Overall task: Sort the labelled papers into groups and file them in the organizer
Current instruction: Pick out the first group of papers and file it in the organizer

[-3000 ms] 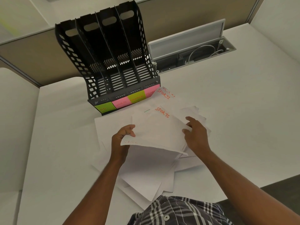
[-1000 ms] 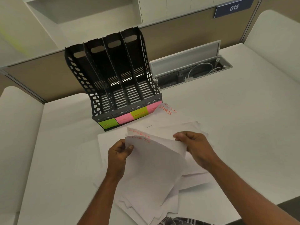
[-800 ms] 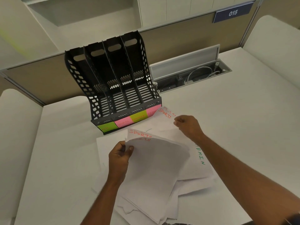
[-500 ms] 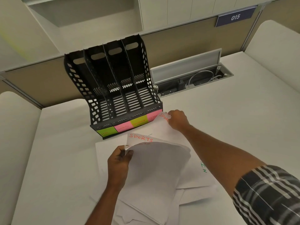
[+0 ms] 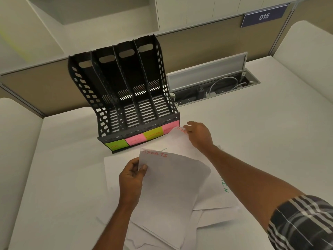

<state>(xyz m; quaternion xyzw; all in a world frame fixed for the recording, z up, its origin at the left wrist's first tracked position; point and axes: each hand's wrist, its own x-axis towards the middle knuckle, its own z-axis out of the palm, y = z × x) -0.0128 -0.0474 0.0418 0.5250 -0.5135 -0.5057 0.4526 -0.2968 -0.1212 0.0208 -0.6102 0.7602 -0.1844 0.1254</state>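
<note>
A black slotted organizer (image 5: 126, 98) stands at the back of the desk, its slots empty, with green, pink, yellow and pink sticky labels (image 5: 142, 137) along its front. My left hand (image 5: 132, 177) grips the left edge of a raised sheaf of SPORTS sheets (image 5: 173, 186). My right hand (image 5: 198, 135) pinches the top corner of another SPORTS sheet (image 5: 177, 141) lying just in front of the organizer's right end. More white papers (image 5: 216, 195) lie scattered underneath, one with green lettering.
An open cable tray (image 5: 212, 83) with wires sits in the white desk (image 5: 270, 132) right of the organizer. A beige partition (image 5: 198, 46) with a sign reading 015 runs behind. Low white dividers flank the desk left and right.
My right hand let go of the held sheaf and reached forward to the SPORTS sheet by the organizer, taking its corner. My left hand kept the sheaf raised.
</note>
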